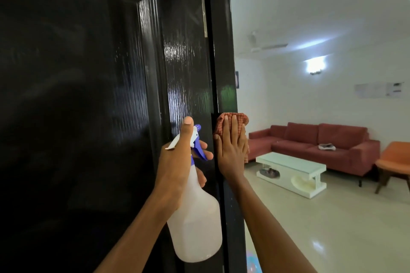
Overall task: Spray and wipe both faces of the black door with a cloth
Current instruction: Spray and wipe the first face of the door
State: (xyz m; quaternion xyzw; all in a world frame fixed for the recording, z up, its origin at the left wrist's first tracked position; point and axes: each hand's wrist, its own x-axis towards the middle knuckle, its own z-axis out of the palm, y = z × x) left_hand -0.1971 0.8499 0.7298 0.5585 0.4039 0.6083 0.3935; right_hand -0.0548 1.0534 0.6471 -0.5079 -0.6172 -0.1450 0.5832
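The glossy black door (pixel 93 95) fills the left half of the view, and its panelled face shines wet near its right edge. My left hand (pixel 177 162) grips the neck of a translucent white spray bottle (pixel 195 217) with a blue trigger, fingers curled round the trigger. My right hand (pixel 231 148) lies flat with straight fingers on an orange checked cloth (pixel 230 119), pressing it against the black strip at the door's edge (pixel 224 62). Most of the cloth is hidden under the palm.
Beyond the door lies a living room with a red sofa (pixel 319 146), a white coffee table (pixel 290 173) and an orange chair (pixel 395 162) on a pale tiled floor. A wall lamp (pixel 315 65) glows at the back.
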